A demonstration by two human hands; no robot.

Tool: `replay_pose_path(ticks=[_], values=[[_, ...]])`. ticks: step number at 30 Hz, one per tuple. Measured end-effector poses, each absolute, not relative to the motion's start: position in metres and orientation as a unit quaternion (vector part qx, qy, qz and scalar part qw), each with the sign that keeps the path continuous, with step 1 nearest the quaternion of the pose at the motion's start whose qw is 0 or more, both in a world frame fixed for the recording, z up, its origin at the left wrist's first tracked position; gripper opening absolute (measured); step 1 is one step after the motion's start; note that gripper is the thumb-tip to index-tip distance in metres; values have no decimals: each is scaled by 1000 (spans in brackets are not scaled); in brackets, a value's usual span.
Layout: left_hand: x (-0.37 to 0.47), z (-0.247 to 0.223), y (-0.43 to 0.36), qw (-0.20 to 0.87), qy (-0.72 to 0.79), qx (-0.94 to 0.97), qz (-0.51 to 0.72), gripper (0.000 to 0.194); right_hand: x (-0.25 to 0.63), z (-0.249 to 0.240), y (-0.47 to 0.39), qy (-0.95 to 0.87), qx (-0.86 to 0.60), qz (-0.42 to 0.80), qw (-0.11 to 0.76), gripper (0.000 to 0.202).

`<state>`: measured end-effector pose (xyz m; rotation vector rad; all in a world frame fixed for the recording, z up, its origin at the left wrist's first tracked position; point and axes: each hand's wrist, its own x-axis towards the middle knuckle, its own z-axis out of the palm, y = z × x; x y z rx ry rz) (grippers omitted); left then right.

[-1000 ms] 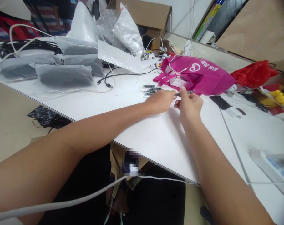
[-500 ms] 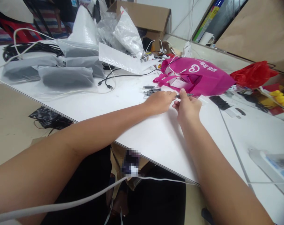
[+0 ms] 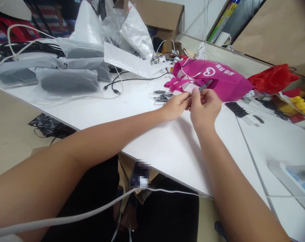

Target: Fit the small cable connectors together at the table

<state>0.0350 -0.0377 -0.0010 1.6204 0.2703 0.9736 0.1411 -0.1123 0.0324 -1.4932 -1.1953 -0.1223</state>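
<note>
My right hand (image 3: pixel 205 107) is closed on a slim grey-and-dark pen (image 3: pixel 206 85), which tilts up and away past the fingertips. My left hand (image 3: pixel 176 106) meets it at the near end, fingers pinched together at the pen's lower part; that end is hidden between the two hands. Just beyond my left wrist, several similar dark pens (image 3: pixel 162 96) lie in a small pile on the white table (image 3: pixel 152 144). A magenta bag (image 3: pixel 230 84) with white print lies on its side right behind my hands, a white box (image 3: pixel 189 86) showing at its opening.
Grey plastic packages (image 3: pixel 67 80) and a coiled black cable (image 3: pixel 29 50) occupy the left side. A black USB cable (image 3: pixel 116 90) runs behind the pens. Clear bags and a cardboard box (image 3: pixel 165 15) stand at the back. A red plastic bag (image 3: pixel 273 79) lies right. A white cord (image 3: pixel 92 211) crosses my lap.
Both hands have risen slightly, and the pen now points more steeply upward, with more of it showing beyond my right fingers. The camera view has shifted a little.
</note>
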Motion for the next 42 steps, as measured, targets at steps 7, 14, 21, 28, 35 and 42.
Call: replay_pose_path(ticks=[7,14,21,28,35,42], values=[[38,-14,-33,660,110,640,378,30,145,27,-112,-529,-661,-101,522,41],[32,-12,-30,620,128,693,344,32,149,23,-113,-516,-688,-64,507,40],[25,-7,-29,590,133,718,345,27,146,27,-117,-524,-674,-49,519,41],[26,-11,-27,576,146,727,343,24,146,26,-117,-518,-686,-29,510,45],[28,-3,-31,559,129,727,378,22,145,36,-121,-523,-658,-20,542,44],[28,3,-39,526,127,741,398,26,146,40,-120,-495,-616,100,604,53]])
